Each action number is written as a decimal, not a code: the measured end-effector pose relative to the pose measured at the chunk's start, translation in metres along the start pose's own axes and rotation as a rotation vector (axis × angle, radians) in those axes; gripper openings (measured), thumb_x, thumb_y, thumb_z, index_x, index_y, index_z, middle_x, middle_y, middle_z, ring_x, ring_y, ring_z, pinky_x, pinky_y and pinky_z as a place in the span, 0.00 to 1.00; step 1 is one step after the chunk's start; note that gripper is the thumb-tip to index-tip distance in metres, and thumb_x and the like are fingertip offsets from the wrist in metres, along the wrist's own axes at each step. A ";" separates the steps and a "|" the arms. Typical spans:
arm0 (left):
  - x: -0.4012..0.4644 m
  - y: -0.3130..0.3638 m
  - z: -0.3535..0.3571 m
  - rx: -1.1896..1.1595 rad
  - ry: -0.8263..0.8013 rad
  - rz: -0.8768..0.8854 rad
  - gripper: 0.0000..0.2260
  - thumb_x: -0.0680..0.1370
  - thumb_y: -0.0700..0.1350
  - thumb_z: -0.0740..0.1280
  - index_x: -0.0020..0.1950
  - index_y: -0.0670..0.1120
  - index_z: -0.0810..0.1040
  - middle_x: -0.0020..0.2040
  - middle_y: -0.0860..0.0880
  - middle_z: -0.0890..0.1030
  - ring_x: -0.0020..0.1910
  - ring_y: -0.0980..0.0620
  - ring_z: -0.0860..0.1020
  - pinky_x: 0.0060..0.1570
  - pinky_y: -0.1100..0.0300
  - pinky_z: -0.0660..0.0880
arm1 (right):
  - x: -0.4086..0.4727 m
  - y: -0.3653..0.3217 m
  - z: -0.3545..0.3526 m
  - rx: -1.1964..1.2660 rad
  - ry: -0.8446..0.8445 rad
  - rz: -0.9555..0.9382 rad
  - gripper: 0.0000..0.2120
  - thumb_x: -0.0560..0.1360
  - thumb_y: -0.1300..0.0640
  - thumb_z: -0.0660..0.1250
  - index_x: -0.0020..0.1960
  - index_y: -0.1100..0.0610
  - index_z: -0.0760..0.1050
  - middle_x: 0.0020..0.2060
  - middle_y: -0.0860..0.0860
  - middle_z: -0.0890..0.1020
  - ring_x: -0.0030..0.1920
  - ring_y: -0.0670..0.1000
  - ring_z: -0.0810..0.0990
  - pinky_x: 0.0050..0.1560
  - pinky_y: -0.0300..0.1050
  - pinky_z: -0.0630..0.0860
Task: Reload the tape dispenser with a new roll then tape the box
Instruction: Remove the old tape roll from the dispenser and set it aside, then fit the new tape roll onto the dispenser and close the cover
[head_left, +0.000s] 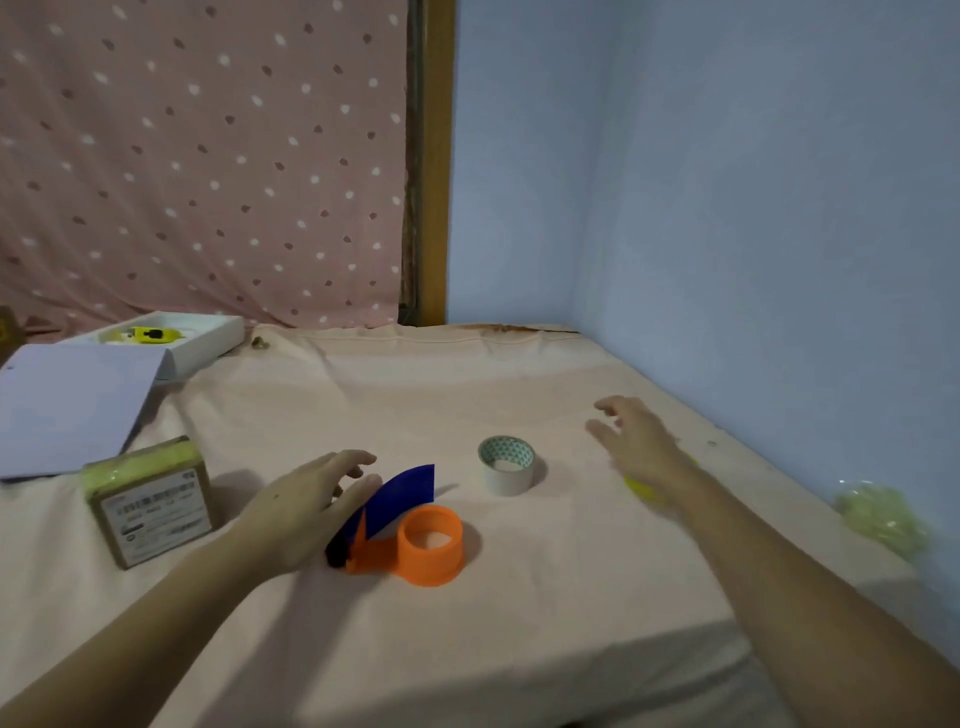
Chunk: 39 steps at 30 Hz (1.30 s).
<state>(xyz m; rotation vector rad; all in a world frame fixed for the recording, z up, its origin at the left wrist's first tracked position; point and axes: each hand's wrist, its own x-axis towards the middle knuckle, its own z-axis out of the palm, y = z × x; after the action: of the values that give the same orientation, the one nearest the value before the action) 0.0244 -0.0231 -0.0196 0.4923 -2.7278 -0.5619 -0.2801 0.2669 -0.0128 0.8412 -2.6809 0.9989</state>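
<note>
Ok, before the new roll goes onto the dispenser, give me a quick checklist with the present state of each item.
1. Dispenser hub empty, no old roll on the orange ring: ok.
2. New tape roll within reach, lying flat on the cloth between the hands: ok.
3. Left hand steadying the dispenser: it is beside the blue flap, but actual contact cannot tell.
4. Right hand free to take the roll: ok, open and empty, apart from the roll.
5. Box ready to tape, at the left: ok.
6. Loose end of the roll found: cannot tell.
</note>
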 end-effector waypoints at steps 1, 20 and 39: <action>0.002 0.001 -0.002 -0.006 0.009 0.002 0.22 0.81 0.63 0.53 0.72 0.58 0.70 0.64 0.57 0.78 0.55 0.57 0.78 0.54 0.56 0.75 | 0.003 0.014 -0.018 -0.052 0.027 0.019 0.16 0.81 0.56 0.67 0.68 0.57 0.77 0.66 0.60 0.77 0.64 0.62 0.77 0.66 0.56 0.74; -0.005 0.011 0.001 -0.103 0.022 -0.078 0.22 0.81 0.64 0.53 0.71 0.58 0.70 0.59 0.55 0.78 0.55 0.53 0.77 0.55 0.54 0.72 | -0.032 0.082 -0.027 -0.132 -0.143 0.073 0.11 0.73 0.65 0.77 0.55 0.63 0.83 0.74 0.62 0.68 0.67 0.60 0.75 0.53 0.38 0.68; -0.028 -0.023 0.040 -0.136 0.038 -0.071 0.31 0.69 0.55 0.75 0.70 0.56 0.69 0.53 0.55 0.83 0.46 0.54 0.80 0.46 0.58 0.76 | -0.092 -0.128 0.043 -0.244 -0.367 -0.570 0.14 0.78 0.45 0.68 0.61 0.50 0.77 0.52 0.44 0.70 0.57 0.54 0.76 0.58 0.59 0.75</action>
<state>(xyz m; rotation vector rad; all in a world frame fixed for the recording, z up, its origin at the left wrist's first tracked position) 0.0407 -0.0188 -0.0711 0.5616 -2.6227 -0.7423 -0.1306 0.2017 -0.0049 1.7264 -2.4944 0.4073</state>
